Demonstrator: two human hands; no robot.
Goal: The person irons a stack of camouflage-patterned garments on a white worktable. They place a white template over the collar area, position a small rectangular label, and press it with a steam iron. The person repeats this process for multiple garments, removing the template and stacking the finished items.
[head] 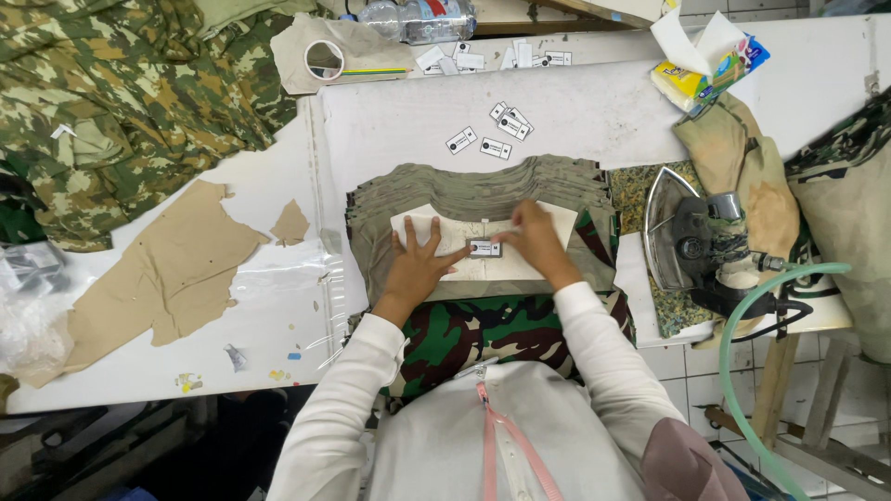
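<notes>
Stack of matt olive-green cloth pieces (483, 190); small white paper label (484, 248); glossy metal-soled steam iron (691, 243); smooth white painted table (594, 111); crinkled clear plastic sheet (288, 288).

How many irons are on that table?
1. The iron stands tipped up on the patterned pad at the table's right end, right of the person's right hand. Cloth piles could hide others.
</notes>
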